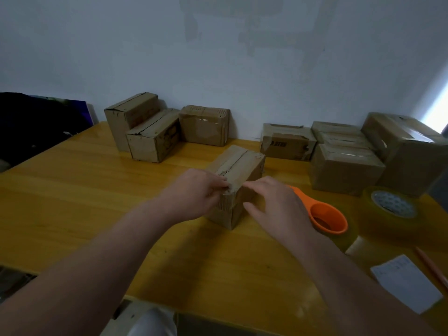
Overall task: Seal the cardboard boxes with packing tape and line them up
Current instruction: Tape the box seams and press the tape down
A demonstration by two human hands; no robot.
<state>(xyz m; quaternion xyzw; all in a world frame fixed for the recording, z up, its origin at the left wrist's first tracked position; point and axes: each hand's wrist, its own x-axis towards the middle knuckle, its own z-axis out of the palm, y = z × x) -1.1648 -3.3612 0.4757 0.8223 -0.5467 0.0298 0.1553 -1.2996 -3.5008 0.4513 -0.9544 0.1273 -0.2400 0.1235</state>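
Pinching the near top edge of the small cardboard box, the left hand holds it at the middle of the yellow bench. The right hand rests on the box's near end, fingers loosely spread. An orange tape dispenser and a clear packing tape roll lie just right of it. More boxes stand along the wall in a left cluster and a right cluster.

Table open left of box; orange tool, perhaps dispenser, blocks right

wall: pale blue-white, faint patchy marks high up | table: glossy yellow wood, against far wall | bright daylight strip: far right | dark panel: far left
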